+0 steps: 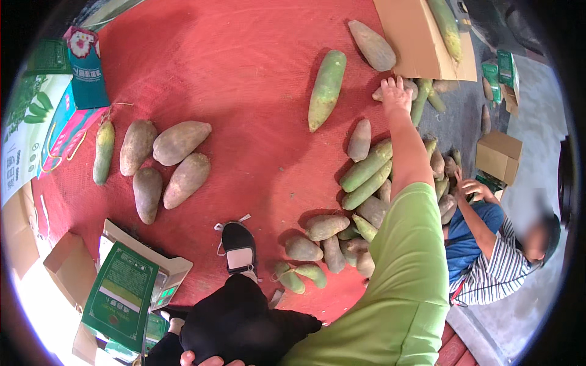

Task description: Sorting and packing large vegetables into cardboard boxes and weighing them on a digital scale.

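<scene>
One right hand [397,95] spreads its fingers over a brownish root [414,89] below the cardboard box [421,39], grip unclear; bare red carpet [226,67] opens left of the box.

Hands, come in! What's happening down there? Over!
Right hand on a brownish vegetable, grip unclear. Left hand at lower edge, mostly out of view. Cardboard box close beyond.

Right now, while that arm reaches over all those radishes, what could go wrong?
The right hand is on a pale radish, which might roll away if the fingers don't hold it well. The green sleeve stretches above the radish pile, so it could perhaps brush some loose. And the black shoe is near the pile, so a careless step might squash one.
</scene>
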Motion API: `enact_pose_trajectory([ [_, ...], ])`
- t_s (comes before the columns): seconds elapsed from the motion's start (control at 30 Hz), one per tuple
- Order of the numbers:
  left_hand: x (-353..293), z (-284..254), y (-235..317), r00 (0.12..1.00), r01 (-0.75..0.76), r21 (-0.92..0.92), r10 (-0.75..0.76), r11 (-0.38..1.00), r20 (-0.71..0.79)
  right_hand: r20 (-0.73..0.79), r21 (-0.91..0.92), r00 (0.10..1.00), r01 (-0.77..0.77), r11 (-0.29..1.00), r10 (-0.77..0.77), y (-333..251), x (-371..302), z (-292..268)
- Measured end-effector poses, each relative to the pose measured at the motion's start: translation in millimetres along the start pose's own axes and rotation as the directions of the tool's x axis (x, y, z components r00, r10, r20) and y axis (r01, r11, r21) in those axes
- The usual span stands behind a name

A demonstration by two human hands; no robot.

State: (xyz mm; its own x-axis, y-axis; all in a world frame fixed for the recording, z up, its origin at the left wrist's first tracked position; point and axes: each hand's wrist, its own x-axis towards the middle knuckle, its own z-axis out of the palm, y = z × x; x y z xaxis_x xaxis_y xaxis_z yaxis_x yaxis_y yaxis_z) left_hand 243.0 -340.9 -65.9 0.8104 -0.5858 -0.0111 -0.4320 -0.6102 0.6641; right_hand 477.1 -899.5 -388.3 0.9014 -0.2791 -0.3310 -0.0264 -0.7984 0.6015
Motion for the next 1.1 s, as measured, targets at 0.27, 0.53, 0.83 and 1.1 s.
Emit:
enact_pose_trajectory([
  [0.27, 16, -5, 0, 0.999, 0.01, -0.013, -0.009, 1.0, 0.054, 0.51, -0.192, 0.853, 0.234, 0.953, -0.106, -1, -94, -38],
  [0.53, 36, 3, -2, 0.999, 0.038, -0.011, -0.038, 0.999, -0.019, 0.598, 0.138, 0.752, 0.244, 0.96, -0.278, 68, -107, -46],
  [0.83, 40, -6, 1, 0.996, 0.084, 0.02, -0.084, 0.996, 0.023, 0.021, 0.565, 0.942, -0.287, 0.773, 0.334, -36, 93, -73],
  [1.1, 35, 5, -2, 0.999, 0.026, 0.009, -0.026, 1.0, -0.034, 0.066, 0.431, 0.986, -0.168, 0.887, 0.154, -43, 60, -83],
])
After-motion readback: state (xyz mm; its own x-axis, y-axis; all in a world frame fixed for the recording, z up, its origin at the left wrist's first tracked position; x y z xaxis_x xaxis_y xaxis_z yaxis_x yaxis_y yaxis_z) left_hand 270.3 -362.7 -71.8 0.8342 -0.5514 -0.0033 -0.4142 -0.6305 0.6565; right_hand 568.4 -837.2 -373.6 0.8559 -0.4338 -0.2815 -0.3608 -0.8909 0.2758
